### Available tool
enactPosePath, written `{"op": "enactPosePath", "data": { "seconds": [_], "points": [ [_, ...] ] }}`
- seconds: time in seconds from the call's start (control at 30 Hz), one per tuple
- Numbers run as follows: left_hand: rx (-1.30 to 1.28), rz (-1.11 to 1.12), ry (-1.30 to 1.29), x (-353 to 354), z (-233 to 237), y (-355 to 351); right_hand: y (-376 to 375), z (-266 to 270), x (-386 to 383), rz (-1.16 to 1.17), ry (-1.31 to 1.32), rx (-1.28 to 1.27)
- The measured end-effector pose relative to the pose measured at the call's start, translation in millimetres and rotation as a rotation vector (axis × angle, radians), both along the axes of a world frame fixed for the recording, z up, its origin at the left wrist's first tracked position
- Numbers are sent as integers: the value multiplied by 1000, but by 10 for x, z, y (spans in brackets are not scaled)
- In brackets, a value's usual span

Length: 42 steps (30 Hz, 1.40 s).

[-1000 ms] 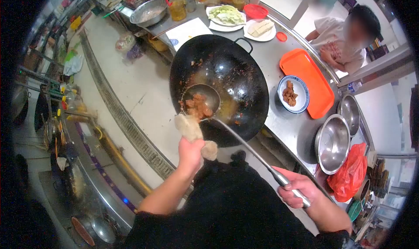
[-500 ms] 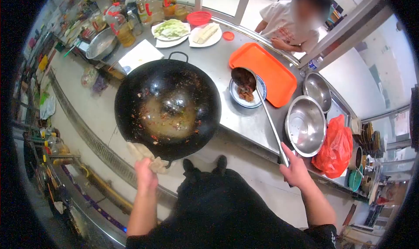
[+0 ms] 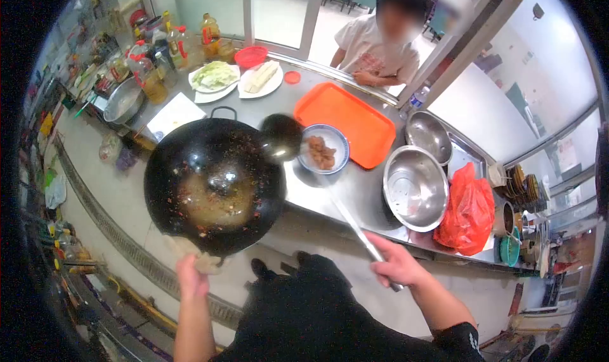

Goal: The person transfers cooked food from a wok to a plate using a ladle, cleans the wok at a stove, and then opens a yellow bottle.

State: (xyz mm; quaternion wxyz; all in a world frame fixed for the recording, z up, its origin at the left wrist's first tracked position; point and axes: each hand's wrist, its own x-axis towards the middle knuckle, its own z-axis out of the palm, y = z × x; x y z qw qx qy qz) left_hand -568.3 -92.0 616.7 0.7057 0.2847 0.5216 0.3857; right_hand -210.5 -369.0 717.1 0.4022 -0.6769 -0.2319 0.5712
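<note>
Left hand (image 3: 191,278) clutches cloth (image 3: 190,253) at body-side rim of wok (image 3: 181,153); right hand (image 3: 394,260) grips long-handled ladle (image 3: 351,218); best: steady wok, level ladle.

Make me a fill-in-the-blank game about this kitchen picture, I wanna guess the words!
1. The right hand holds a long-handled ____.
2. The left hand holds a ____ at the edge of the wok.
3. The brown chunks lie in a blue-rimmed ____.
4. The flat tray is coloured ____.

Missing words: ladle; cloth; bowl; orange.
</note>
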Motion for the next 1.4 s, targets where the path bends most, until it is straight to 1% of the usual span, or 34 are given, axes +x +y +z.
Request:
{"op": "enactPosePath", "data": {
  "seconds": [0.03, 0.07, 0.17, 0.23, 0.27, 0.3, 0.37, 0.4, 0.43, 0.47, 0.5, 0.53, 0.57, 0.6, 0.63, 0.7, 0.73, 0.77, 0.8, 0.83, 0.9, 0.93, 0.97, 1.03, 1.07, 1.1, 1.13, 1.17, 1.2, 1.27, 1.3, 1.33, 1.37, 1.4],
  "points": [
    [-11, 53, -37, -81, -196, 25, 101, 55, 26, 46, 183, 10],
    [-22, 105, -74, -135, -327, -5, 193, 36, 22, 86, 306, 8],
    [-31, 191, -76, -270, -317, -387, 413, -230, -75, 238, 645, -23],
    [64, 344, 58, -320, 38, -1136, 493, -367, -201, 420, 711, -44],
    [183, 303, 127, -419, 274, -1521, 525, -320, -275, 525, 668, -80],
    [303, 271, 197, -517, 511, -1907, 547, -390, -343, 594, 781, -70],
    [-86, 611, -81, -1329, 313, -2712, 562, -357, -521, 761, 848, -143],
    [173, 647, 28, -1297, 549, -3041, 547, -344, -700, 817, 847, -170],
    [46, 500, -5, -1883, 588, -3604, 551, -337, -927, 881, 896, -224],
    [86, 644, 215, -1736, 888, -4014, 529, -310, -1210, 944, 940, -285],
    [26, 873, 183, -1729, 1104, -4463, 378, -201, -1480, 932, 921, -372],
    [-13, 1108, 157, -1724, 1304, -4972, 121, -75, -1662, 1052, 823, -382],
    [16, 1339, 129, -1893, 915, -5691, 4, 26, -1698, 1083, 837, -413],
    [-46, 1474, 71, -1539, 976, -5843, 173, 0, -1605, 1172, 715, -457],
    [103, 1588, 67, -1530, 939, -5983, 103, 98, -1838, 1136, 630, -475],
    [253, 1748, 27, -2135, 662, -6937, -308, 76, -2807, 1241, 464, -441],
    [271, 1866, 55, -2264, 765, -7124, -424, -150, -2941, 1241, 606, -443],
    [288, 1984, 85, -2187, 827, -7153, -399, -203, -3063, 1277, 628, -428],
    [383, 2070, 94, -2108, 713, -7364, -294, -310, -3248, 1346, 661, -412],
    [463, 2097, 95, -2289, 555, -7578, -339, -373, -3515, 1353, 696, -389],
    [225, 2301, 94, -2931, 495, -8016, -486, -435, -4489, 1409, 681, -356],
    [350, 2342, 62, -3260, 265, -8367, -596, -519, -4949, 1418, 675, -336],
    [351, 2377, 66, -3547, 151, -8615, -815, -398, -5429, 1454, 834, -403],
    [271, 2395, 134, -4141, 70, -8952, -1042, -347, -6305, 1502, 971, -468],
    [146, 2379, 75, -4393, 30, -9070, -1069, -325, -6744, 1533, 949, -445],
    [139, 2402, 66, -4588, -52, -9157, -1099, -269, -7195, 1564, 927, -421],
    [250, 2387, 52, -4745, -194, -9251, -1232, -114, -7676, 1594, 951, -454],
    [371, 2340, 32, -5018, -461, -9344, -1178, -217, -8163, 1638, 980, -428],
    [386, 2381, -30, -5280, -559, -9332, -1338, -26, -8661, 1627, 769, -348],
    [354, 2488, -163, -5690, -439, -9160, -1389, -109, -9703, 1821, 764, -227],
    [373, 2508, -189, -5875, -434, -9076, -1431, -140, -10211, 1890, 601, -53],
    [428, 2481, -180, -6056, -574, -9022, -1460, -186, -10710, 1951, 431, 115],
    [482, 2452, -173, -6237, -714, -8969, -1452, -235, -11220, 1967, 342, 214],
    [506, 2464, -167, -6435, -749, -8865, -1469, -290, -11776, 1997, 267, 318]
  ]
}}
